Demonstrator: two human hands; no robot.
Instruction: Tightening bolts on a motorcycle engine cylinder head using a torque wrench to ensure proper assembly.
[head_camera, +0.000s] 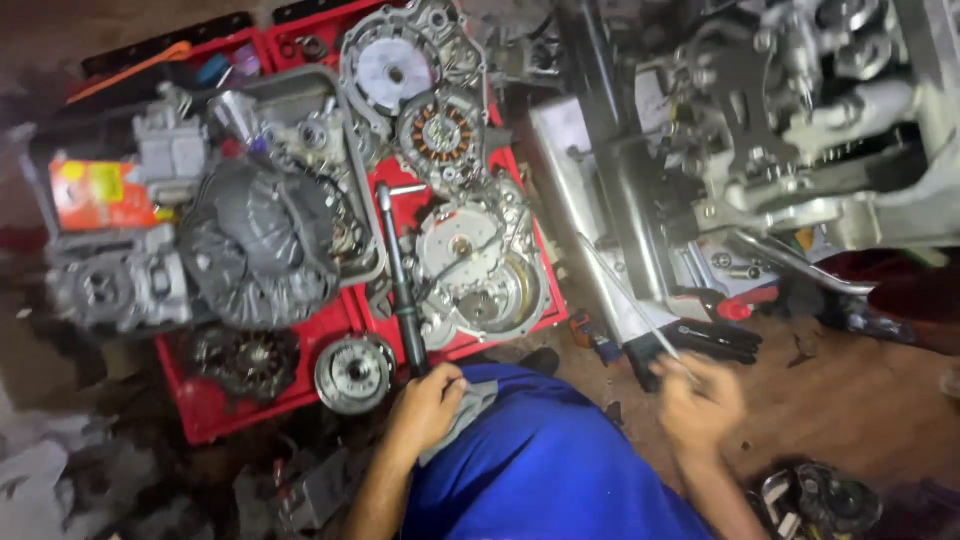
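Ratchet grip, thin rod in other hand

Hands sit low in frame over a blue-clad knee (545, 470). Left hand (428, 408), lower centre, is closed around the butt of a long black ratchet (402, 290), with a grey rag (470, 410) bunched under the palm. Ratchet runs up-frame across the red tray (205, 410), its head near the engine covers (470, 270). Looks like stiff, heavyish steel, likely oily; best held at the thicker handle end, as now. Right hand (700, 400), lower right, blurred, pinches a thin metal rod (625, 295) slanting up-left; light, probably springy, hold near the end. Flywheel (353, 374) lies just left of the left hand. Farther up: clutch cover (265, 245), stator (440, 135); upper right, bare engine (800, 110).
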